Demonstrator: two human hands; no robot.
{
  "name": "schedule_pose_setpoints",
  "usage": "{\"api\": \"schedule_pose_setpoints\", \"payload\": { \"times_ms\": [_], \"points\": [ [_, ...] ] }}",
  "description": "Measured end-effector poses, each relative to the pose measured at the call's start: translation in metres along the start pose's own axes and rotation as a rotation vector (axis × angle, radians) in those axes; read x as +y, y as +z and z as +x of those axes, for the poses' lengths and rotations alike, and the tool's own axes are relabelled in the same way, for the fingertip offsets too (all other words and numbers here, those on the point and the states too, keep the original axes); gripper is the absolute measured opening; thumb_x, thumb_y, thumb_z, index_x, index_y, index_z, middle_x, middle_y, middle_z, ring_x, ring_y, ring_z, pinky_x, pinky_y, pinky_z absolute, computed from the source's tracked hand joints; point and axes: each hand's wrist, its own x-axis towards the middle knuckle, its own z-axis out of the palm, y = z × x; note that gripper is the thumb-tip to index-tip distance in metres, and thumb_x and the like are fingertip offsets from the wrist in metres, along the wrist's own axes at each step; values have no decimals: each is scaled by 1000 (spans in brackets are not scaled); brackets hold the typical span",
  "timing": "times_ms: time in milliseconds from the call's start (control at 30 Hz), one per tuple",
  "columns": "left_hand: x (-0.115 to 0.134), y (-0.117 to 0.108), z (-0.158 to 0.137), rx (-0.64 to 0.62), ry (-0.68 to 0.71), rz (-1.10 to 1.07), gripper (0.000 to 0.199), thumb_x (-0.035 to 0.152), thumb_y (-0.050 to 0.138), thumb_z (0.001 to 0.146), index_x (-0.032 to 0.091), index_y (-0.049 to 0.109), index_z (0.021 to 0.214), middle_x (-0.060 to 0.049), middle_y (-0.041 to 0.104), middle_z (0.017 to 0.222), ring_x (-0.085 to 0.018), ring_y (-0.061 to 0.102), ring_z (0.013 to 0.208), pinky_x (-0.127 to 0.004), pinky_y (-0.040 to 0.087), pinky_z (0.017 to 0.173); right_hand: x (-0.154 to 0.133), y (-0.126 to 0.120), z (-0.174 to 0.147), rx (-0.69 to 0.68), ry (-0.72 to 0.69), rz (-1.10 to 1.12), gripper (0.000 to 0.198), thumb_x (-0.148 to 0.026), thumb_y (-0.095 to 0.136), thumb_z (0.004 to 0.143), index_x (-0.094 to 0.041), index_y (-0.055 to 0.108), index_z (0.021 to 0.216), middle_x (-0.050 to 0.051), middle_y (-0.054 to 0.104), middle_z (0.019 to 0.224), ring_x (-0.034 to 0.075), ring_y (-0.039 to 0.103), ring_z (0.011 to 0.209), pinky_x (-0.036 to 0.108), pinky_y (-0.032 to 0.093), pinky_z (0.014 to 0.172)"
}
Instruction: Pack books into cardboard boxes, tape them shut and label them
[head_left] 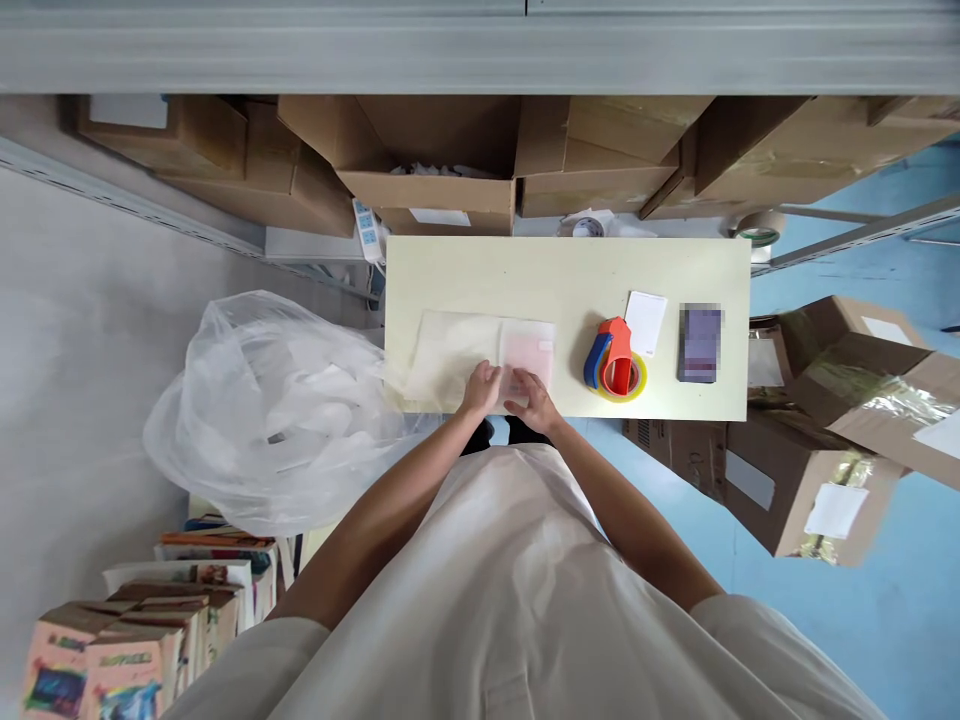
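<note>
A thin translucent white wrapping sheet (455, 345) lies flat on the pale tabletop. At its right end is a pink, flat rectangular item (528, 350) that looks like a booklet, seemingly under a layer of the sheet. My left hand (480, 389) is at the item's lower left, its fingers closed together on the sheet. Over the item's lower edge rests my right hand (535, 402), thumb and fingers apart, touching the wrapping. To the right stands a red and blue tape dispenser (616, 358) with a yellow-edged roll.
A white card (646, 322) and a purple pixelated rectangle (700, 344) lie on the table (570, 270). A big clear plastic bag (300, 400) bulges at the left. Cardboard boxes (802, 480) are piled right, with more on the shelf behind. Books (142, 640) are stacked lower left.
</note>
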Motion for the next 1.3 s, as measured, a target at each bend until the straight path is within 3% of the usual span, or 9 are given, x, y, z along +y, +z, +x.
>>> {"api": "schedule_pose_setpoints", "payload": {
  "times_ms": [133,233,400,567,867,1000,1133,1233,1300],
  "points": [
    [7,7,-5,-73,165,156,42,34,49,88,16,52,126,-14,49,136,-24,41,132,-37,29,112,-2,-3,3,2,-46,7,54,-21,67,66,-19,58,120,13,56,128,27,50,123,48,41,105],
    [9,17,-1,-138,132,231,37,35,46,89,14,56,118,-15,54,127,-26,42,129,-41,28,111,-1,-9,-2,41,-79,15,45,-19,62,68,-19,61,113,11,60,122,26,52,120,46,42,105],
    [6,17,16,-161,93,202,28,38,42,91,18,61,88,-9,64,95,-24,53,111,-37,39,99,9,-20,-11,397,263,86,52,-24,58,70,-14,53,121,17,56,123,29,53,116,49,46,97],
    [6,14,16,-200,68,124,36,46,38,92,19,58,78,-4,63,78,-20,60,88,-32,47,81,11,-31,-5,349,395,434,47,-27,62,64,-17,55,109,10,67,100,22,63,86,40,54,75],
    [16,59,-4,-385,19,-72,26,36,45,88,19,64,84,-6,68,91,-21,61,92,-33,49,82,-11,-68,-24,376,388,326,30,-34,61,67,-20,53,93,2,62,85,13,55,63,27,48,58],
    [20,58,1,-403,11,-133,25,33,47,84,18,64,75,-7,68,91,-23,58,100,-35,46,90,-19,-60,-19,313,358,295,28,-31,61,66,-21,52,91,0,60,85,12,53,62,26,46,56],
    [19,40,0,-414,-9,-216,36,41,37,89,16,63,88,-5,67,83,-20,63,84,-33,51,77,-22,-37,-9,179,316,274,32,-31,62,66,-22,51,94,-1,60,84,12,54,62,27,48,57],
    [14,25,-3,-321,-49,-313,42,47,30,93,19,56,107,-5,68,90,-17,65,82,-30,53,72,-23,-14,-1,181,302,188,39,-29,65,64,-21,51,99,1,59,88,14,56,67,31,51,62],
    [8,17,-3,-215,-63,-327,42,50,31,92,18,56,104,-6,67,91,-17,65,83,-30,52,72,-23,0,3,215,267,107,44,-28,69,62,-20,52,101,5,59,95,18,58,79,35,53,72]
  ]
}}
